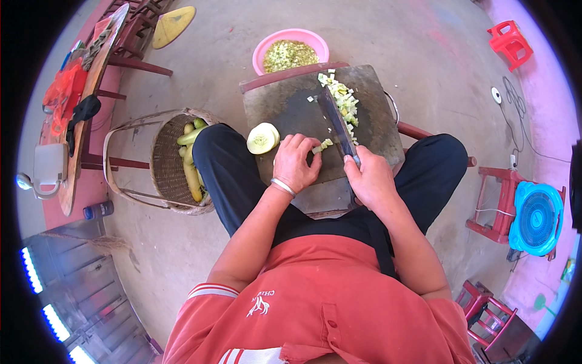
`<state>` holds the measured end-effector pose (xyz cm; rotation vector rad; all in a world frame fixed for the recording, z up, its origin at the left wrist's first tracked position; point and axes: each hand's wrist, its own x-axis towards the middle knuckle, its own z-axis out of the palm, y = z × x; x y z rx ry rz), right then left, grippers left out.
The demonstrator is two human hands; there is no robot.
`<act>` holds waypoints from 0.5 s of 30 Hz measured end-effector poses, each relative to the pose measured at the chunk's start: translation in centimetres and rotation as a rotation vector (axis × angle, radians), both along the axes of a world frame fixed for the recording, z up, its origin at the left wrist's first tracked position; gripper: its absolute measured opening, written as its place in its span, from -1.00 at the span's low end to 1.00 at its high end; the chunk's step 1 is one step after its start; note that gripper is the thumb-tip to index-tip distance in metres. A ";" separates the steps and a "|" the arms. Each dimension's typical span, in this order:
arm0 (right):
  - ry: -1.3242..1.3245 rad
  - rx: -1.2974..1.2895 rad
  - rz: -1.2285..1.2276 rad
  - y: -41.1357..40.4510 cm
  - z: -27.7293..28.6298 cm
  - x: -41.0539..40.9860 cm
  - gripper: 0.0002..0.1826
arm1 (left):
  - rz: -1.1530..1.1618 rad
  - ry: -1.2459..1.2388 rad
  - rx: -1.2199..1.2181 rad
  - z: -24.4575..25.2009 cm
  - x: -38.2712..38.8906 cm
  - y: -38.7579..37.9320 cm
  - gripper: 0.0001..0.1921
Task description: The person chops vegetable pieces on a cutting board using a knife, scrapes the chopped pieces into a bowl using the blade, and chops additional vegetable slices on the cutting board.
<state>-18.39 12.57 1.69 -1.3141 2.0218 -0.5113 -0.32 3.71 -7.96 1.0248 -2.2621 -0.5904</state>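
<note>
A dark, worn chopping board (291, 107) lies before me between my knees. My right hand (370, 175) grips the handle of a cleaver (335, 119), whose long blade points away from me. Along the blade's right side lie diced pale green cucumber pieces (344, 102). My left hand (297, 161) rests on the board left of the cleaver, its fingertips at a few small cut strips (323, 146); whether it grips them is hard to tell. Round cucumber slices (263, 138) lie overlapped to the left of that hand.
Beyond the board a pink basin (324, 45) holds chopped pieces. A wicker basket (166, 159) of whole cucumbers stands by my left knee. A wooden table (86, 123) is at far left; a red stool (510, 44) and a blue fan (536, 218) are at right.
</note>
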 end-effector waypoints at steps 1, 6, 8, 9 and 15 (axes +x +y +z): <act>-0.013 -0.004 -0.003 0.0 0.2 0.1 -0.69 | 0.001 0.008 -0.025 0.1 0.0 0.0 -0.77; 0.053 -0.011 0.079 -0.5 -0.7 0.7 -0.68 | 0.004 0.008 0.007 0.1 0.0 0.0 -0.78; 0.089 0.002 0.092 -0.7 -1.1 0.9 -0.68 | 0.007 -0.002 0.031 0.0 -0.1 0.0 -0.79; 0.103 0.003 0.089 -0.7 -1.2 0.9 -0.67 | 0.002 -0.006 0.034 0.1 -0.1 0.0 -0.79; 0.042 0.005 0.056 -0.5 -1.9 0.2 -0.67 | 0.002 -0.018 0.028 -0.1 0.1 0.0 -0.79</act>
